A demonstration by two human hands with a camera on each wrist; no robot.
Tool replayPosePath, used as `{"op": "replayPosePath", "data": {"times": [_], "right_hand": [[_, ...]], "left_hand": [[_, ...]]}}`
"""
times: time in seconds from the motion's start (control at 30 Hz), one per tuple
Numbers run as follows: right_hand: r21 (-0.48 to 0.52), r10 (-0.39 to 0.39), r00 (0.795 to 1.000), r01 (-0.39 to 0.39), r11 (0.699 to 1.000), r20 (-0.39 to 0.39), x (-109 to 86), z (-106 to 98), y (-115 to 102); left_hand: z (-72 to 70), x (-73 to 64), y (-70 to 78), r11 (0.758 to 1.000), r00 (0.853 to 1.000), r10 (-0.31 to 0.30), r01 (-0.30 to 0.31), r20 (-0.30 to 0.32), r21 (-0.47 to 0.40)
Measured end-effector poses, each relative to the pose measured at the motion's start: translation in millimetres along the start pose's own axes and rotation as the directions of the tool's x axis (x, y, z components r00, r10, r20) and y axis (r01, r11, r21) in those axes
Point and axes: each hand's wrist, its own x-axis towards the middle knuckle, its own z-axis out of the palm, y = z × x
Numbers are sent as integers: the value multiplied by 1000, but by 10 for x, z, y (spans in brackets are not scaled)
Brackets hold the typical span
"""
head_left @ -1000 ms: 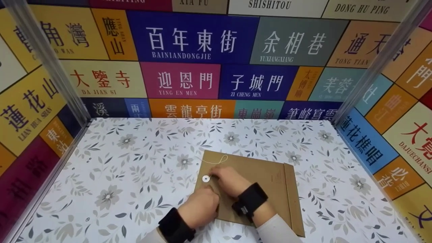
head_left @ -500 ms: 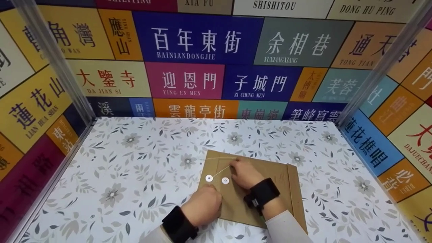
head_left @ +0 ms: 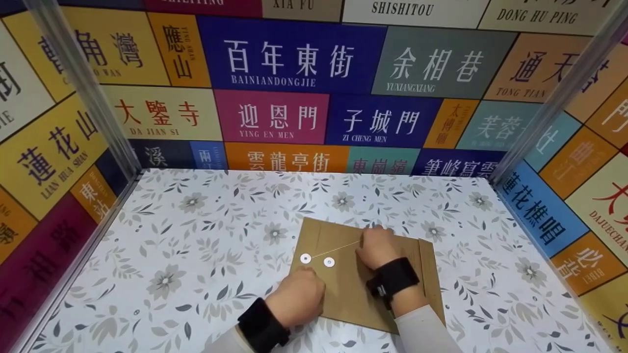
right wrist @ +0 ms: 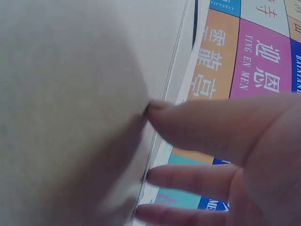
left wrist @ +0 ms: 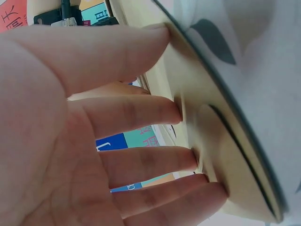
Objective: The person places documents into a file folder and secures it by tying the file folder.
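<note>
A brown kraft paper envelope [head_left: 353, 289] lies on the table, with two white round buttons on it: the left button [head_left: 305, 258] and the right button [head_left: 329, 262]. My left hand [head_left: 297, 299] is at the envelope's left side; in the left wrist view its fairly straight fingers [left wrist: 146, 162] touch the paper with their tips. A thin string [head_left: 338, 249] runs straight from the left button to my right hand [head_left: 378, 247], which pinches it by the envelope's far edge. In the right wrist view the thumb [right wrist: 197, 125] points at that edge; the string itself does not show there.
The table [head_left: 221, 220] has a white covering with a grey floral print. Behind it stands a wall [head_left: 289, 54] of coloured sign panels. Metal posts rise at the corners, such as the right post [head_left: 549, 98].
My right hand has moved right and slightly away, drawing the string from a loose loop into a straight line. The right button came into sight. My left hand stays nearly still.
</note>
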Motion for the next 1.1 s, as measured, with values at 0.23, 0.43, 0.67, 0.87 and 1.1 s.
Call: {"op": "replayPosePath", "data": {"times": [0.23, 0.43, 0.67, 0.87, 1.1], "right_hand": [[203, -308, 949, 314, 928, -59, 60, 134, -11], [179, -253, 967, 246, 953, 21, 51, 144, -52], [95, -210, 968, 199, 975, 136, -17, 120, -146], [186, -349, 936, 335, 924, 48, 29, 100, -139], [357, -343, 936, 293, 887, 84, 45, 30, -103]], "left_hand": [[-23, -9, 16, 1000, 1000, 6, -6, -28, 16], [-21, -6, 11, 999, 1000, 22, -21, -23, 32], [-1, -3, 0, 998, 999, 45, -44, -24, 41], [9, -16, -11, 996, 997, 70, -68, -44, 62], [19, 4, -8, 997, 999, 51, -50, -17, 56]]}}
